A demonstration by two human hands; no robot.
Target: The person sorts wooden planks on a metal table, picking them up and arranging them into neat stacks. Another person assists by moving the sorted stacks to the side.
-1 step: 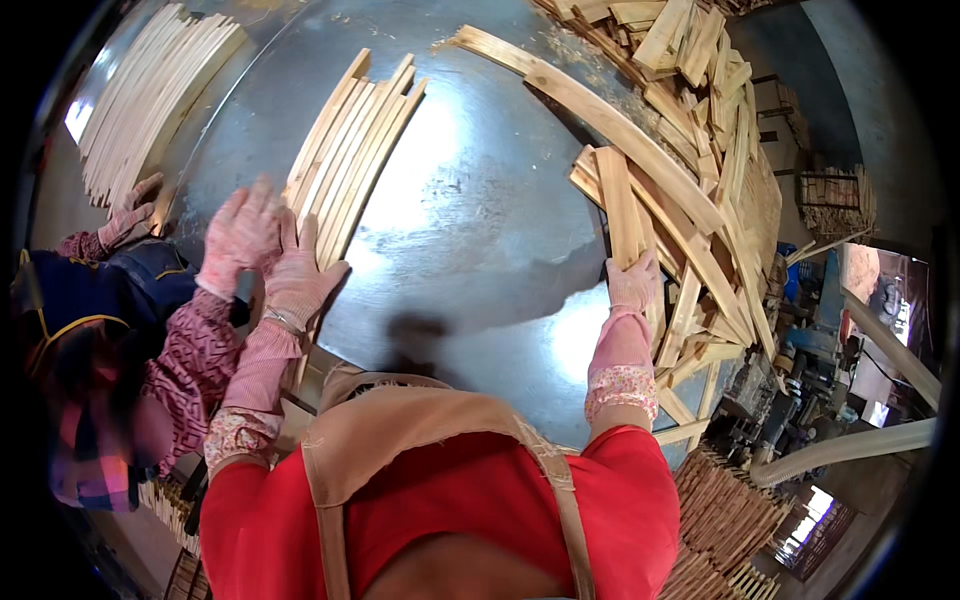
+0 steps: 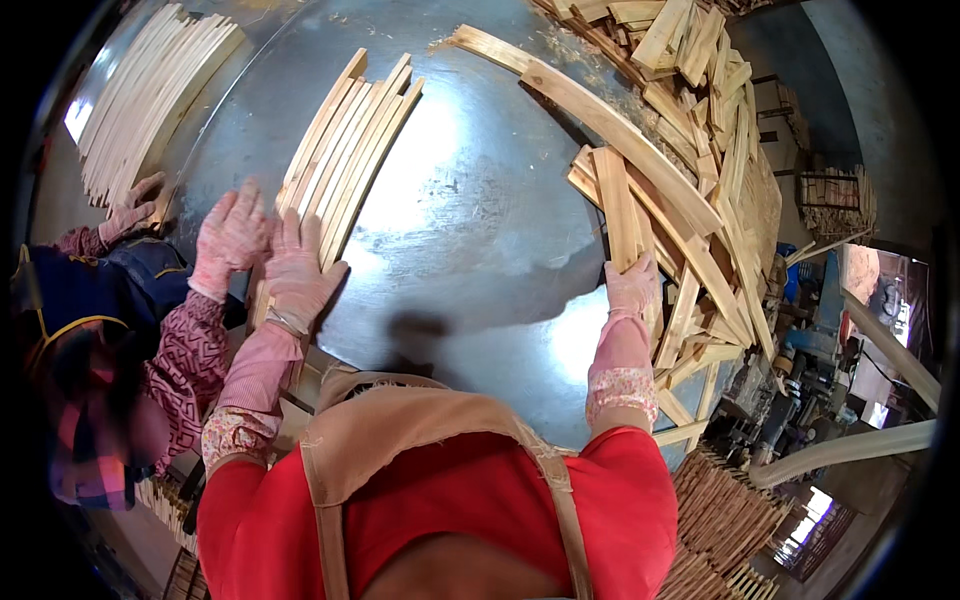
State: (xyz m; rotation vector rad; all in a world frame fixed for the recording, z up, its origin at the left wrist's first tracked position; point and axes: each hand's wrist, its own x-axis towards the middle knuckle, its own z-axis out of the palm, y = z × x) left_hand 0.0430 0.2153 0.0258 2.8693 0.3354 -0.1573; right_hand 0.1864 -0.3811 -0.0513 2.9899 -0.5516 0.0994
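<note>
My left hand (image 2: 292, 272), in a pale pink glove, lies flat with fingers stretched out on the near end of a row of narrow wooden strips (image 2: 345, 160). The strips rest side by side on the metal tabletop (image 2: 470, 190), their far ends uneven. My right hand (image 2: 631, 286), gloved too, has its fingers closed around the near end of a short wooden board (image 2: 618, 205). That board leans on a heap of loose boards (image 2: 690, 250). A long curved board (image 2: 620, 125) lies across the heap just beyond it.
To my left, a co-worker's gloved hand (image 2: 230, 240) is beside my left hand; the co-worker's other hand (image 2: 135, 205) is near a bundle of pale strips (image 2: 160, 100). Offcuts (image 2: 690, 40) pile up at the far right. Machinery with a hose (image 2: 850, 450) stands beyond the table's right edge.
My left hand and the strips under it have shifted slightly left. The co-worker's nearer hand has moved a little left, away from mine. My right hand stays on the board.
</note>
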